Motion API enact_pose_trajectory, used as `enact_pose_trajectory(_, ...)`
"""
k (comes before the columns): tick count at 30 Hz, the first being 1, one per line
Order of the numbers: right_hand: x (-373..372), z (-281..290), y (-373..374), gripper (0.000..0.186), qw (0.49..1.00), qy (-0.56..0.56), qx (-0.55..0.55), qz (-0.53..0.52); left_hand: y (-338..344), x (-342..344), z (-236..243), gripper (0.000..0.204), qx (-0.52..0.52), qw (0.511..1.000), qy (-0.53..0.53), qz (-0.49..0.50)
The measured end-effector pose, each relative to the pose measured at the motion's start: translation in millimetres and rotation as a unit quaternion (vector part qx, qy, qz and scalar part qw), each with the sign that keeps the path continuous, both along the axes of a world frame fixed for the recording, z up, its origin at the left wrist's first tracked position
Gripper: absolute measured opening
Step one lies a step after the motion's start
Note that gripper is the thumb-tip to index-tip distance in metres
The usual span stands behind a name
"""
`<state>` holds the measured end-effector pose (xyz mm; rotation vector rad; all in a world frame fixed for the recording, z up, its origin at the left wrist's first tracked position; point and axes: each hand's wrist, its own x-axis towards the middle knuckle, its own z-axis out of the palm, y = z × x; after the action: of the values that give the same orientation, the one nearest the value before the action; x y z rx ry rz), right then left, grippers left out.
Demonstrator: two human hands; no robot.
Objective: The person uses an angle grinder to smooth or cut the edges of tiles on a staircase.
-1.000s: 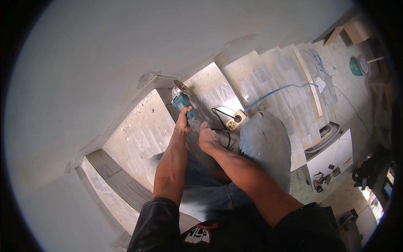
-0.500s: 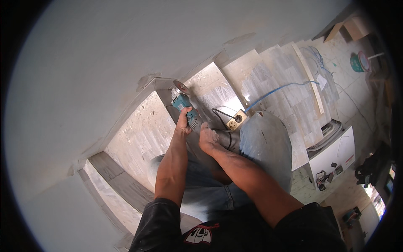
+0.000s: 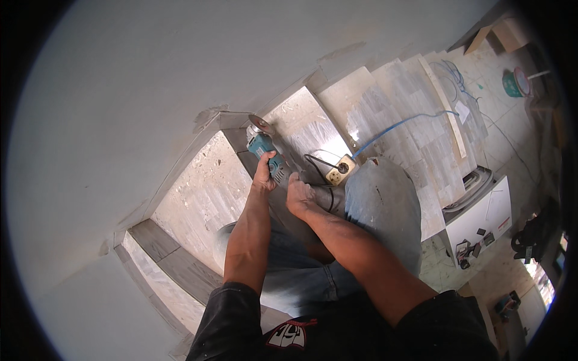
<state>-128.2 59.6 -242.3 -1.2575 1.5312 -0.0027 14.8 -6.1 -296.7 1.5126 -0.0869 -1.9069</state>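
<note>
My left hand [image 3: 264, 173] is wrapped around the teal body of an angle grinder [image 3: 260, 146]. Its reddish-brown disc [image 3: 261, 124] is at the far end, close to the skirting at the wall's foot; whether it touches is hard to tell. Just right of the grinder's rear end, my right hand [image 3: 300, 195] is closed, thumb uppermost; what lies inside its fingers is hidden. A black power cord [image 3: 313, 160] loops from a plug in the cream socket block [image 3: 341, 171], beside my right knee, and passes near that hand.
Tiled stairs [image 3: 391, 111] descend to the right along the pale wall [image 3: 132, 90]. A blue cable [image 3: 403, 123] crosses them. A long pale strip [image 3: 444, 108] lies across lower steps. Further right are a white panel [image 3: 481, 222] with small items and a green bucket [image 3: 513, 84].
The view has shifted very slightly. Both hands and the grinder keep practically the same place and hold.
</note>
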Motion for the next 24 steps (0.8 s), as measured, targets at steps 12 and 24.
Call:
enact_pose_trajectory(12, -0.7, 3.0, -1.5, 0.044, 1.0, -0.002, 0.005, -0.007, -0.8, 0.3, -1.9, 0.046, 0.001, 1.0, 0.002, 0.014)
enact_pose_trajectory(24, 1.0, 0.1, -2.4, 0.039, 1.0, -0.008, 0.004, -0.015, -0.7, 1.3, -0.6, 0.049, -0.018, 1.0, -0.003, 0.018)
